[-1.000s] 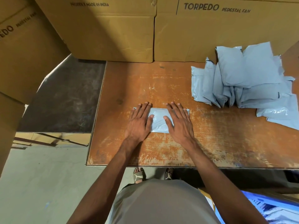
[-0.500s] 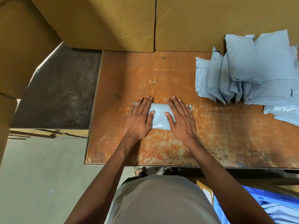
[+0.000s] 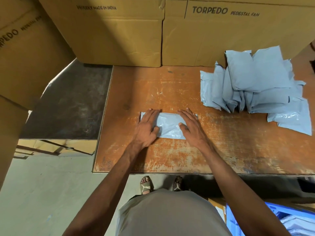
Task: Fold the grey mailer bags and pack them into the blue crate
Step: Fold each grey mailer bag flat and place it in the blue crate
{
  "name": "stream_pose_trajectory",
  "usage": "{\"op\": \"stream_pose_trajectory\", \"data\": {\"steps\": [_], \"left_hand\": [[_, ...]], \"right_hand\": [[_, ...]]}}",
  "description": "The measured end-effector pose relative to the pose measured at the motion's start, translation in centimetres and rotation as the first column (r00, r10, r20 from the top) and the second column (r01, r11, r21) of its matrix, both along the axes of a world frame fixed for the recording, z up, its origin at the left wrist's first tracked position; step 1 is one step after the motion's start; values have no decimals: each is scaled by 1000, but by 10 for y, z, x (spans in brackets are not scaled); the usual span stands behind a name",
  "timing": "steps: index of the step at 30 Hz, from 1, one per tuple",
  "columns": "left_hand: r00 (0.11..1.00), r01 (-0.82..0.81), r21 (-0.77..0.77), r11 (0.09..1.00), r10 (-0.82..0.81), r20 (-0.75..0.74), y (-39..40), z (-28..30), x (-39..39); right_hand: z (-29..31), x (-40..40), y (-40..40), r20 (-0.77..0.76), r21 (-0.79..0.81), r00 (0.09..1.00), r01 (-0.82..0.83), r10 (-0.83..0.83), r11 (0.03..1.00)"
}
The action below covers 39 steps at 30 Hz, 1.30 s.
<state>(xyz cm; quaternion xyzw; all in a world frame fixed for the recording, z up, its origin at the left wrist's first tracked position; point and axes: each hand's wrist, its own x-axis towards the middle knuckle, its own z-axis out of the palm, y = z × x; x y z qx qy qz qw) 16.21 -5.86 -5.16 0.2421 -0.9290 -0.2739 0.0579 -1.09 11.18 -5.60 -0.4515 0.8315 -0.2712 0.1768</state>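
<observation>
Grey, glossy plastic lies flat near the middle of the worn orange-brown wooden table (image 3: 170, 155): a folded grey mailer bag (image 3: 169, 125), a low rectangle with its long side running left to right. Both hands rest on top of it, palms down. The left hand (image 3: 148, 128) covers the bag's left end, its fingers straight and close together, the fingertips reaching the far edge and the thumb lying across the plastic toward the centre. The right hand (image 3: 191, 127) covers the right end in the same way, fingers straight and slightly spread, thumb pointing inward onto the bag. Neither hand curls round or pinches anything; each lies flat on the folded bag, and a bare strip of grey shows between the two thumbs. The bag's near edge runs between the heels of both hands.

To the right and farther back on the same table sits a loose heap of grey mailer bags (image 3: 259, 86), some puffed, some flat, overlapping one another, well apart from the hands. Tall brown cardboard boxes (image 3: 119, 34) printed with "TORPEDO PEDESTAL FAN" stand along the table's far edge and to the left. At the lower right corner, below the table's edge, part of a blue plastic crate (image 3: 272, 220) shows with pale bags inside. The person's sandalled feet (image 3: 146, 184) stand on the grey floor under the near edge.
</observation>
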Motion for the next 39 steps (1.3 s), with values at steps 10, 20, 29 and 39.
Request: {"op": "stream_pose_trajectory", "data": {"steps": [10,20,29,39], "left_hand": [[996,60,-447,893,-80,-25,-4,66,-5],[999,39,-302,953,-40,3,26,15,25],[990,-99,-221,970,74,-118,40,6,-3],[999,-34,-255,966,31,-16,41,-22,-13]], "right_hand": [[80,7,3,-368,-90,930,-42,6,995],[22,35,42,-368,44,928,-37,51,998],[12,27,16,-351,-81,930,87,-110,993],[-17,34,5,-348,7,934,89,-82,996]]}}
